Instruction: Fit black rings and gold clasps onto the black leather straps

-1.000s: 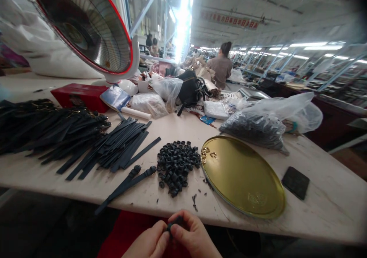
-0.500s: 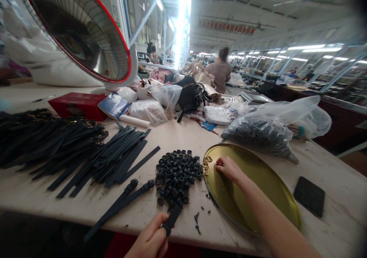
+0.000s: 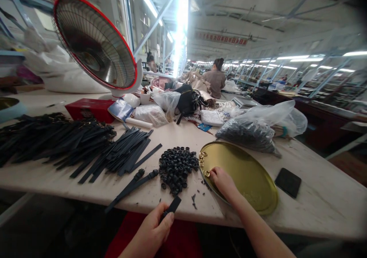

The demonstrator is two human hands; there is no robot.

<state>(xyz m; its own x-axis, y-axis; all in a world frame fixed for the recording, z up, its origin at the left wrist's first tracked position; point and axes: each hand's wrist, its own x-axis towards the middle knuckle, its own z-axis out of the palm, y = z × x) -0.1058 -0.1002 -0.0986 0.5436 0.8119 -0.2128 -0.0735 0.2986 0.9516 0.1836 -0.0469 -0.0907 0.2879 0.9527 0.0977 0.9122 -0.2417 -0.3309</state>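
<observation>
We note the left hand [image 3: 156,225] low and close to the body, its fingers curled and thumb laid forward in a grip. The left wrist [image 3: 137,242] sits near the lower edge. We record the right hand [image 3: 223,180] farther forward, fingers bunched in a pinch (tips toward our left). The bare right forearm [image 3: 258,221] slants up and leftward from the lower right.

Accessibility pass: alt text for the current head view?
Left hand holds a dark strap while the right hand is at a small gold-coloured buckle on a gold tray. Black loops are heaped left of the tray, with piled straps further left.
</observation>
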